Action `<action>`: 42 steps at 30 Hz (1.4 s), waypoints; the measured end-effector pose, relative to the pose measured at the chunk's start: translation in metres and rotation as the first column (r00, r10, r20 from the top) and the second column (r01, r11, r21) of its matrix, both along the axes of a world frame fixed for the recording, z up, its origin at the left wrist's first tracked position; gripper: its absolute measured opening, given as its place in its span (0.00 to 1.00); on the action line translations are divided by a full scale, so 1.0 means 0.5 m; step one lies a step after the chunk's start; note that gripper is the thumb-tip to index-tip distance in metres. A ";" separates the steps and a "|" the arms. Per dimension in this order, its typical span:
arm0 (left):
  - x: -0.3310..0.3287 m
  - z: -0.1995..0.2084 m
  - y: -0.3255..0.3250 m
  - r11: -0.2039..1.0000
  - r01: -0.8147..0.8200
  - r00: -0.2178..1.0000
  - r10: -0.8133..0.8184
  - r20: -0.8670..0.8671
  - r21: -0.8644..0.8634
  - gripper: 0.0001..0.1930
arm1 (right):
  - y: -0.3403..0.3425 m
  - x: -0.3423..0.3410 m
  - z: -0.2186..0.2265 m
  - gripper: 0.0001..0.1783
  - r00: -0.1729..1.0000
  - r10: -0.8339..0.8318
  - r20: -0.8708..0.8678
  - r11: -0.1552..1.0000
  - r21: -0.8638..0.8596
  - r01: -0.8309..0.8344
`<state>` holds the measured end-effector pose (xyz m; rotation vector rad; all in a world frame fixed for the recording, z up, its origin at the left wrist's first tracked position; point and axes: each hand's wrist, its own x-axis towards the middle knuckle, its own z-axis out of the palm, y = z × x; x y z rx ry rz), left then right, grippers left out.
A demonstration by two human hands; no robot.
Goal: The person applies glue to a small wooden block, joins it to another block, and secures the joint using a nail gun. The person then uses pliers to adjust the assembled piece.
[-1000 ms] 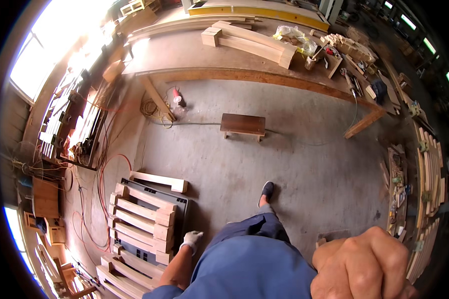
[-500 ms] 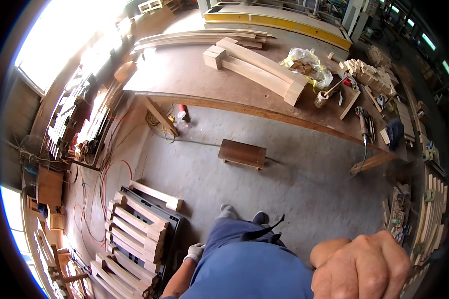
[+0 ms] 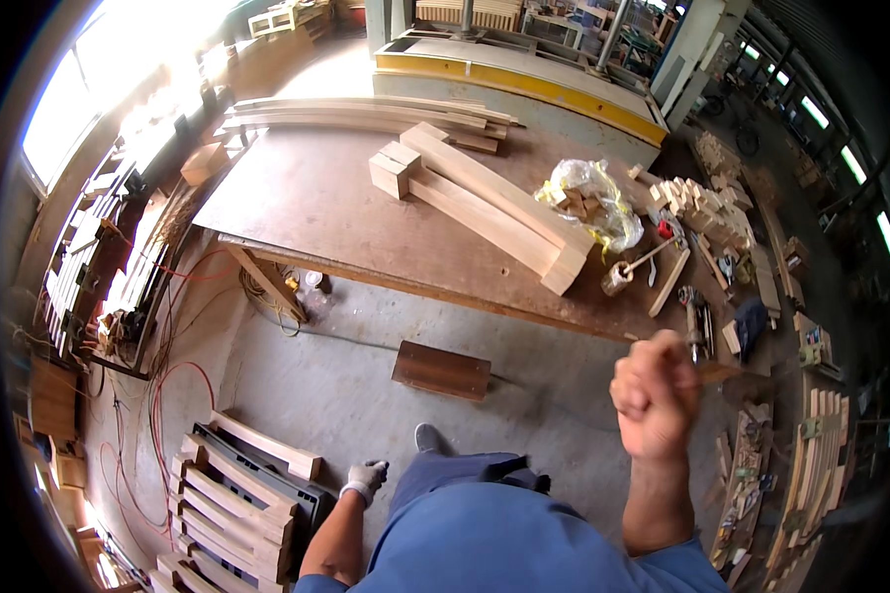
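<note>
My right hand (image 3: 655, 390) is bare and raised in front of the workbench's near right edge. Its fingers are curled into a fist, slightly blurred, with nothing showing in them. Low at my left side hangs my left hand (image 3: 366, 479) in a pale glove, fingers loosely extended and nothing seen in them. Nearest to it is a stack of pale wooden pieces (image 3: 237, 499) on a black base, which it does not touch. On the brown workbench (image 3: 316, 198) lie two long jointed timber pieces (image 3: 485, 217), angled side by side.
A clear plastic bag (image 3: 593, 203) of wood bits, a small pot (image 3: 618, 280) with a stick, tools and wood blocks (image 3: 702, 210) crowd the bench's right end. A low brown stool (image 3: 442, 371) stands on the floor ahead. Red hoses (image 3: 158, 395) trail at left.
My right hand has moved forward and away from me, still closed. My left hand has swung slightly forward. The view has tilted up, and the bench appears lower and further left.
</note>
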<state>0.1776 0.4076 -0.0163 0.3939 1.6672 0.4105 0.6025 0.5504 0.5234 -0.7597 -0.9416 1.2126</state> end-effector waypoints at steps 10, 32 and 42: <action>0.065 0.164 0.170 0.977 -0.198 0.978 0.202 -0.053 0.072 0.08 | 0.302 0.130 -0.338 0.12 0.272 -0.074 0.959 0.981 0.020 0.195; 0.437 0.205 0.087 0.966 -0.247 0.948 0.225 -0.227 -0.074 0.14 | 0.405 0.250 -0.612 0.63 0.070 0.005 0.998 1.000 -0.006 0.009; 0.504 0.369 0.441 0.933 0.281 0.921 -0.195 -0.336 0.227 0.25 | 0.416 0.163 -0.608 0.52 0.140 0.151 0.979 0.988 -0.153 0.005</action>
